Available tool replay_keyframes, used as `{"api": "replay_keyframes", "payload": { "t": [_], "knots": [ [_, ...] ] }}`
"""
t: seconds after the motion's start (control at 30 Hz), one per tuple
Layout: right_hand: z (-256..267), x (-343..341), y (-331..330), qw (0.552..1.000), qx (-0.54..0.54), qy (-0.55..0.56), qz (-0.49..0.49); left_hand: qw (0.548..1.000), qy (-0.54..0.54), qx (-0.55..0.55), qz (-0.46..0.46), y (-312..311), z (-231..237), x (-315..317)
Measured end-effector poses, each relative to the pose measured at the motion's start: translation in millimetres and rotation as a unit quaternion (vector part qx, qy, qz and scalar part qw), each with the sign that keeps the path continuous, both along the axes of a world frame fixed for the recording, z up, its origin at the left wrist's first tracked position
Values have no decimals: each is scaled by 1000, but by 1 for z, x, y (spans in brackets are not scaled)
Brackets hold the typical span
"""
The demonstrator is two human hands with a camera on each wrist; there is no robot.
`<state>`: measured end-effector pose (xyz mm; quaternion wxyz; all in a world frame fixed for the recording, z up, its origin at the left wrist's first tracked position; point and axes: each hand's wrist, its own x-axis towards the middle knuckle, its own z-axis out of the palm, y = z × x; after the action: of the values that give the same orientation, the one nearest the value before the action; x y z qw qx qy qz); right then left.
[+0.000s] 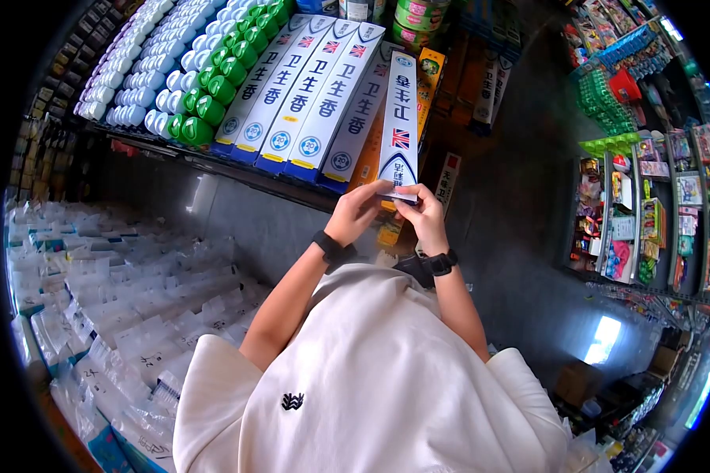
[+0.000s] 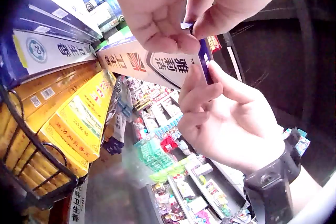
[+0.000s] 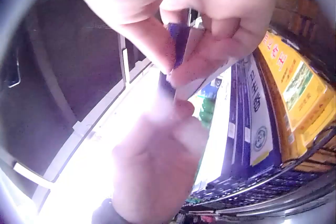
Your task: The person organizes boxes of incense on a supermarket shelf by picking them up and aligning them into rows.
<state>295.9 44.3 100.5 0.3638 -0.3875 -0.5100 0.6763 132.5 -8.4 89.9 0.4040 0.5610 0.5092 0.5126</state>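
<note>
A long white box (image 1: 401, 118) with blue lettering and a flag print points away from the body. Both hands pinch its near end: the left hand (image 1: 355, 211) from the left, the right hand (image 1: 426, 217) from the right. In the left wrist view, the left hand (image 2: 205, 3) is at the top and the right hand (image 2: 231, 119) below, with the box (image 2: 168, 66) between them. The right wrist view shows the box's dark blue end (image 3: 179, 40) between finger and thumb of the right hand (image 3: 210, 3); the left hand (image 3: 160, 161) is below.
Similar white boxes (image 1: 308, 102) lie in a row on the shelf, beside green-capped bottles (image 1: 205, 108) and yellow boxes (image 2: 79, 124). Plastic-wrapped packets (image 1: 134, 299) cover the lower left. Stocked shelves (image 1: 655, 205) stand at the right. A wire rack edge (image 2: 31, 155) borders the yellow boxes.
</note>
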Motion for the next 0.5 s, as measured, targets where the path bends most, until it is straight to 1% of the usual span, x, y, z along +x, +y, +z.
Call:
{"api": "replay_keyframes", "payload": {
  "t": [0.07,0.17,0.27,0.37,0.5],
  "knots": [
    [0,8,3,998,-3,29,51,1000,-17,-1,-4,0,-1,-2],
    [4,16,6,995,4,20,102,1000,-16,-3,-3,0,0,-2],
    [8,18,6,994,10,3,112,999,-16,-42,-2,-1,5,-3],
    [6,20,7,992,18,9,125,1000,-14,-8,-8,0,-1,-2],
    [-6,20,6,994,28,16,108,1000,-23,-12,-9,0,-6,-2]
  ]
}}
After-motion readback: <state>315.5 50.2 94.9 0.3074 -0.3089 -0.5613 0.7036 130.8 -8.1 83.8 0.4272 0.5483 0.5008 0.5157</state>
